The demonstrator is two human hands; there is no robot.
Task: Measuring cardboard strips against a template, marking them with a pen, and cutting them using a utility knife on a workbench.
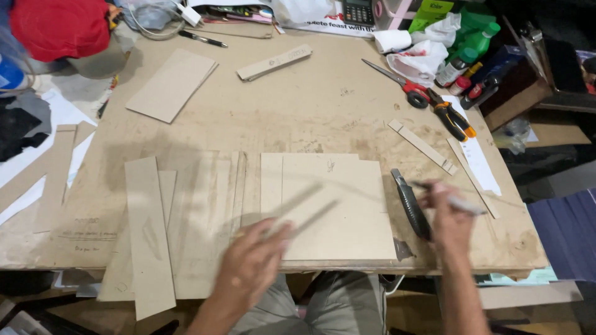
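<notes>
My left hand (251,260) is blurred with motion at the table's front edge, gripping a long thin ruler (304,208) that slants up to the right over a large cardboard sheet (338,205). My right hand (444,214) is closed around a pen (459,201) just right of that sheet. A black utility knife (411,201) lies on the table between the sheet and my right hand.
Cardboard strips (149,236) overhang the front left edge. More cardboard pieces (171,84) and a narrow strip (273,62) lie farther back. Scissors (400,84), pliers (456,121), thin strips (422,146), bottles (478,43) and a calculator (358,11) crowd the back right.
</notes>
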